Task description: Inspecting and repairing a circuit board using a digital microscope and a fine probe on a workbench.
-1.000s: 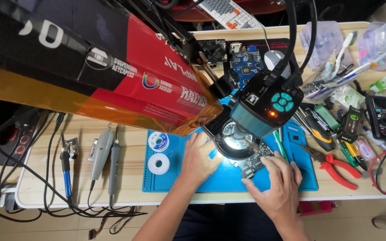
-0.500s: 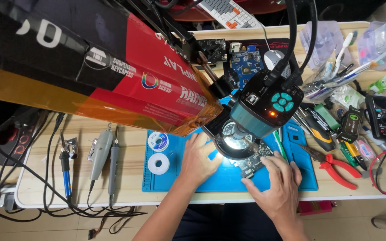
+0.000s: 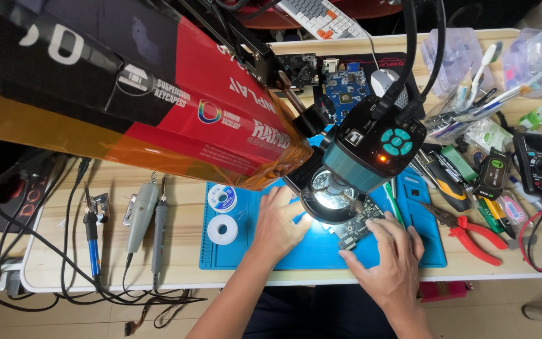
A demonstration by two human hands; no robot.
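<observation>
Circuit board (image 3: 360, 229) under the microscope (image 3: 371, 154), right hand (image 3: 387, 260) gripping its 5 o'clock edge, left hand (image 3: 280, 223) flat, open at 9 o'clock.

You work at a light wooden desk (image 3: 233, 188) with a white edge. A blue work mat (image 3: 271, 254) lies on its middle. Below the front edge, you see a tan tiled floor (image 3: 497, 314). Black cables (image 3: 64, 289) hang over the desk's left edge. Bright light falls on the mat's centre.
</observation>
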